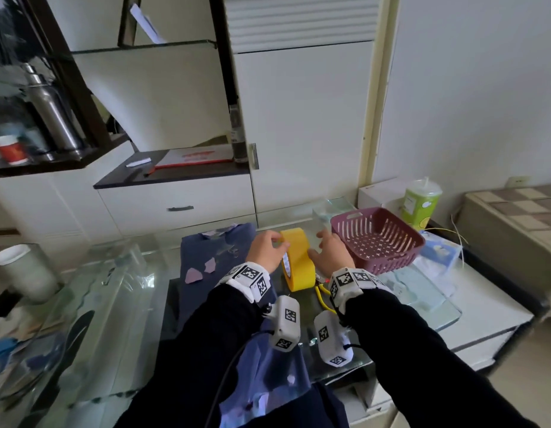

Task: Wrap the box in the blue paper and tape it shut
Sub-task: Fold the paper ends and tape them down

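Left hand [266, 248] pinches the upright yellow tape roll [298, 267] while right hand [331, 254], fingers spread, touches its other side

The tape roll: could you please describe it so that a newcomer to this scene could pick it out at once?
Find the glass table, then its middle, between the blue paper and the purple basket. There the tape roll stands on edge between the left hand and right hand. It is the only bright yellow ring there.
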Demonstrator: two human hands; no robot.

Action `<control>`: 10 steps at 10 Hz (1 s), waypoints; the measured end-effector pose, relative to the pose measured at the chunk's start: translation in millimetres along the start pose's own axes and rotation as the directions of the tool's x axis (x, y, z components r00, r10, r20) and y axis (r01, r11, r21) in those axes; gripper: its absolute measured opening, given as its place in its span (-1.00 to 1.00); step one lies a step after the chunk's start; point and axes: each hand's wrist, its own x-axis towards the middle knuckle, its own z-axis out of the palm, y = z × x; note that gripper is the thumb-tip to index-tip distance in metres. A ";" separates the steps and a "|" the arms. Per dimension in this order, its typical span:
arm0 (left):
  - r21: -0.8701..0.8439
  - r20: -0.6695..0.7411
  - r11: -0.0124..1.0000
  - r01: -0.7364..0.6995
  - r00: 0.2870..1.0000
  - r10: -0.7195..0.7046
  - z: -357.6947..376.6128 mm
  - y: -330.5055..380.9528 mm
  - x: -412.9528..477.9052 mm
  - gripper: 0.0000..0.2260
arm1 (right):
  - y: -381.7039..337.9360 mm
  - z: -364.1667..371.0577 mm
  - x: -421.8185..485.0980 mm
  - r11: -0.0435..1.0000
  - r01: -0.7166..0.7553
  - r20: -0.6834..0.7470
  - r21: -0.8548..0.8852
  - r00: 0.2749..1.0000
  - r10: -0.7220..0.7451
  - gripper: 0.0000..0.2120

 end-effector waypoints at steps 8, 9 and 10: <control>-0.157 -0.201 0.988 0.011 0.979 -0.042 -2.1 6.5 -0.8 -0.81 | -13.0 7.7 -10.3 0.976 -0.046 0.153 0.214 0.988 0.013 -0.38; -0.176 -0.172 0.984 0.017 0.984 -0.048 -2.8 7.3 -1.3 -0.77 | -12.4 8.7 -10.0 0.978 -0.063 0.167 0.201 0.985 0.029 -0.40; -0.242 -0.070 0.966 0.089 0.992 -0.108 -4.2 10.9 0.4 -0.73 | -12.6 8.0 -8.9 0.975 -0.086 0.173 0.204 0.984 0.050 -0.43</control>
